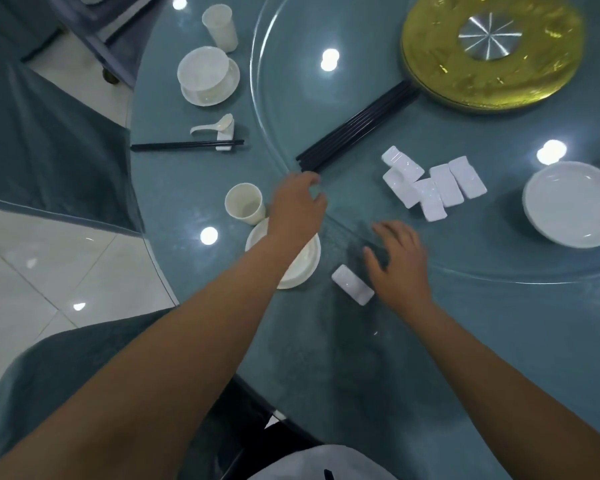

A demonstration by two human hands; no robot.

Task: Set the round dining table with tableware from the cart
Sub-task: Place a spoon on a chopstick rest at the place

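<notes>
My left hand [297, 206] reaches over the near place setting, its loosely curled fingers close to the near end of a bundle of black chopsticks [355, 128] on the glass turntable [274, 109]; it holds nothing. My right hand [397, 261] hovers with spread fingers just right of a single white chopstick rest [352, 285] on the table. Under my left forearm sits a white bowl on a plate [303, 268], with a cream cup [245, 203] beside it. Several white chopstick rests [432, 183] lie in a loose pile on the turntable.
A finished setting lies at the far left: cup [220, 26], bowl on saucer [208, 76], spoon [212, 126] and chopsticks on a rest [187, 145]. A gold disc [492, 51] sits at the turntable's centre. A white bowl [574, 202] is at right. Draped chairs [49, 126] stand at left.
</notes>
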